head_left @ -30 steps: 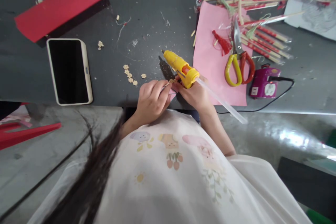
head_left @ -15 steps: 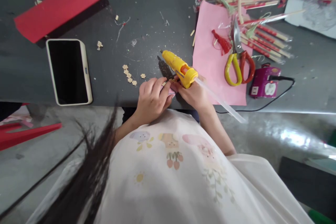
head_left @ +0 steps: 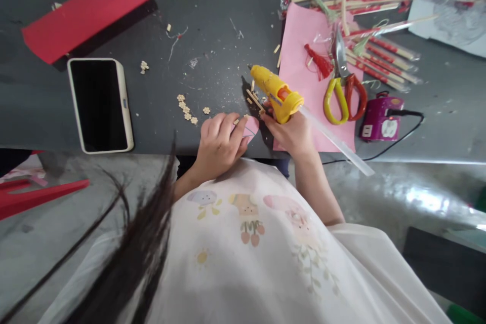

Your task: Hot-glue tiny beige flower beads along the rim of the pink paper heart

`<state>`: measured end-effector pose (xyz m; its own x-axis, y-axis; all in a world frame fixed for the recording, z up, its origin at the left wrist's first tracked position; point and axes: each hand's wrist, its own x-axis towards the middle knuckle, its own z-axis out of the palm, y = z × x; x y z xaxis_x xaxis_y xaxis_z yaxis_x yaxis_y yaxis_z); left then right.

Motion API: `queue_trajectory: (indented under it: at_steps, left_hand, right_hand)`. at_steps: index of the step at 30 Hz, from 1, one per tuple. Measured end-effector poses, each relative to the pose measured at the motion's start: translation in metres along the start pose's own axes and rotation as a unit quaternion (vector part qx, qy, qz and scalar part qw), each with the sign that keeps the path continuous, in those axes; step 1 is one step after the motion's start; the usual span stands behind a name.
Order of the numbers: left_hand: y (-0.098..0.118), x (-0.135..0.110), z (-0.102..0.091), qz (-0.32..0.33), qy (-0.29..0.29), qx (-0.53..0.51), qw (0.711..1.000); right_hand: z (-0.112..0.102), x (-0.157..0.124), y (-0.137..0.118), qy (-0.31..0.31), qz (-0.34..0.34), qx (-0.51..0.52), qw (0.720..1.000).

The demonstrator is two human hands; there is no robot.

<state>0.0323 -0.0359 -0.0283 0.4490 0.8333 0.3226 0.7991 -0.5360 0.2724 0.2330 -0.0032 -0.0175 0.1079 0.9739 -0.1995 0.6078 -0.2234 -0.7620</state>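
Note:
A yellow hot glue gun (head_left: 275, 90) is gripped in my right hand (head_left: 292, 134), its nozzle pointing up and left over the table. A clear glue stick (head_left: 337, 142) sticks out of its back end. Thin wooden sticks (head_left: 254, 98) lie by the fingertips of this hand, partly hidden by the gun. My left hand (head_left: 219, 136) holds a small pink paper piece (head_left: 250, 127) at the table's front edge, fingers curled over most of it. Small beige flower-shaped pieces (head_left: 186, 110) lie in a curved row left of this hand, with a single flower piece (head_left: 206, 110) nearer.
Scissors (head_left: 343, 81) and a red tassel (head_left: 321, 63) rest on a pink sheet (head_left: 299, 35) at right. Beside them stands a purple power adapter (head_left: 382, 117) with a black cord. Wrapped red-patterned sticks (head_left: 387, 61) lie behind. A phone (head_left: 100, 106) and a red box (head_left: 89, 12) occupy the left.
My right hand has moved right with the glue gun, away from my left hand. More of the pink paper piece and the wooden sticks now show. My left hand has stayed in place.

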Motion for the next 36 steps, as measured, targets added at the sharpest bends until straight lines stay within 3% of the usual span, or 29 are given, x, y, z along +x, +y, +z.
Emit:
queue_trajectory:
  at_steps: [5, 12, 21, 30, 36]
  left_hand:
    - [0.001, 0.001, -0.002, -0.014, -0.016, 0.012, 1.0]
    - [0.001, 0.002, -0.001, -0.017, -0.019, 0.014, 1.0]
    - [-0.003, -0.008, 0.005, -0.015, -0.001, -0.027, 1.0]
    - [0.0, -0.008, 0.001, -0.053, -0.035, -0.058, 0.996]
    - [0.002, -0.006, -0.001, -0.036, -0.032, 0.017, 0.999]
  right_hand:
    - [-0.02, -0.015, -0.009, 0.054, 0.005, 0.058, 0.997]
    - [-0.048, -0.053, -0.005, -0.018, 0.083, 0.171, 0.982]
    - [-0.045, -0.071, 0.004, -0.069, 0.109, 0.215, 0.968]
    - [-0.035, -0.076, 0.005, -0.108, 0.152, 0.147, 0.971]
    - [-0.033, -0.075, 0.01, -0.124, 0.153, 0.127, 0.972]
